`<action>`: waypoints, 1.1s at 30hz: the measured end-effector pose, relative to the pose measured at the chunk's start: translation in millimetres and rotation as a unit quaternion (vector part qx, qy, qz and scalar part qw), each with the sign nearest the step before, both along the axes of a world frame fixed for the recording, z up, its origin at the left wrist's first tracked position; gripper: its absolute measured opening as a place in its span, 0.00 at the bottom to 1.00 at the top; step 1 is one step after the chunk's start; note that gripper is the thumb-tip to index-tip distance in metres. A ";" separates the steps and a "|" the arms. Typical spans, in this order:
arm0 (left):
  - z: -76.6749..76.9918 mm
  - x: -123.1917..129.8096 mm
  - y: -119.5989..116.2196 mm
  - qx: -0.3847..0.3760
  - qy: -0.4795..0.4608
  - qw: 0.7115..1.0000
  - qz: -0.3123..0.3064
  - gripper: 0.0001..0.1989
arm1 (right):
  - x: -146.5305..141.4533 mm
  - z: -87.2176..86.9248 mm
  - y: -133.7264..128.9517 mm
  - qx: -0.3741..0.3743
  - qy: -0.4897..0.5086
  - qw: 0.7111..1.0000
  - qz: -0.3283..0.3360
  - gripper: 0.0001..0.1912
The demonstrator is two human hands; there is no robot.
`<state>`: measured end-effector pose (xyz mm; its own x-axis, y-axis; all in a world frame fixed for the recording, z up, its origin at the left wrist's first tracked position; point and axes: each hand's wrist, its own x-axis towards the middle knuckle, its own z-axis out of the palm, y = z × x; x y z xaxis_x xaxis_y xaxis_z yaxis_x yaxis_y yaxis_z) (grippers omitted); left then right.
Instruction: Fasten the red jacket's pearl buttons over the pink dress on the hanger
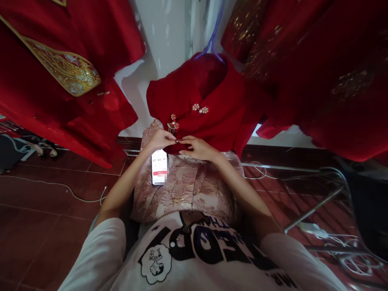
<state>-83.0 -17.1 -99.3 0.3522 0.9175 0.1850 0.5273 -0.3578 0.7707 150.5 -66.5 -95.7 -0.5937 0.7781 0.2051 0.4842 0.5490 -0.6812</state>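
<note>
A red garment [218, 125] hangs in front of me on a purple hanger [211, 46], its lower part at the pink brocade cloth [178, 190] over my lap. Two flower-shaped ornaments [200, 108] sit near its neckline, and a brooch with dangling strands [173, 123] is at its left. Just below the brooch, my left hand [160, 140] pinches a small shiny piece at the garment's edge. My right hand [198, 148] meets it from the other side, thumb and forefinger closed at the same small piece. A lit phone [159, 167] lies on the brocade below my left hand.
Red garments with gold embroidery hang at the left [75, 76] and right [303, 81]. A metal-framed stand [315, 208] and tangled white cables [342, 242] are on the tiled floor at right. Another cable [72, 194] crosses the floor at left.
</note>
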 end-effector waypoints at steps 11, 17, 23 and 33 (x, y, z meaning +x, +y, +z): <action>9.1 -5.7 -3.1 0.082 0.109 0.989 -0.064 0.10 | 23.7 34.1 -4.2 -0.033 0.002 0.999 -0.014 0.13; 20.0 3.3 -18.5 0.139 0.230 0.961 -0.063 0.08 | 48.9 64.7 -15.8 -0.094 0.062 0.994 -0.010 0.20; 11.0 5.5 -11.6 0.170 0.225 0.954 -0.101 0.01 | 60.6 66.0 -13.7 -0.089 0.087 0.992 -0.035 0.21; 10.1 7.8 -13.2 0.131 0.135 0.979 -0.082 0.04 | 68.7 75.9 -16.5 -0.089 0.089 0.991 -0.043 0.24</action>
